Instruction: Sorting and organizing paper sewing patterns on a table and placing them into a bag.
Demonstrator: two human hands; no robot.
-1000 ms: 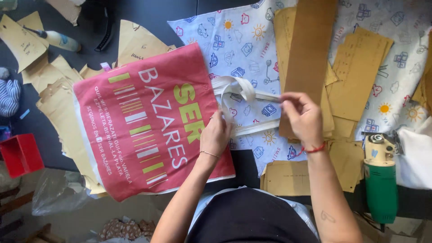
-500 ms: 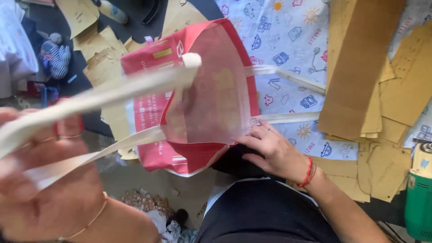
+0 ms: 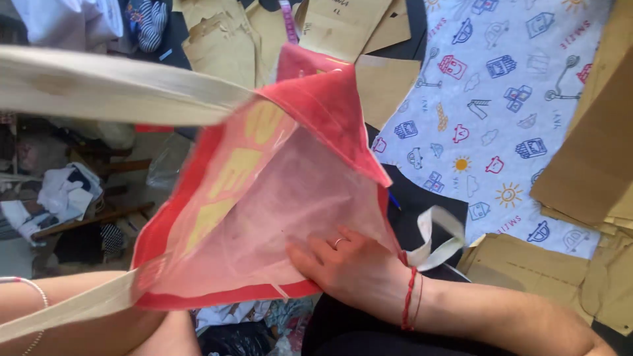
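A red fabric tote bag with pale yellow lettering is lifted off the table, its mouth facing me. My right hand reaches into the mouth with fingers spread flat against the thin pinkish lining. It wears a ring and a red string bracelet. One cream handle stretches blurred across the upper left, and its other end runs over my left forearm. My left hand is past the left edge; only its wrist with a thin bracelet shows. The second cream handle hangs loose by my right wrist.
White printed cloth with small coloured drawings lies on the dark table. Brown paper pattern pieces lie to the right, and more pattern pieces lie at the top. Clothes and clutter lie on the floor at left.
The bag has been lifted from lying flat and turned open toward me. My left hand pulled the handle leftward out of frame. My right hand moved from the bag's edge into its mouth.
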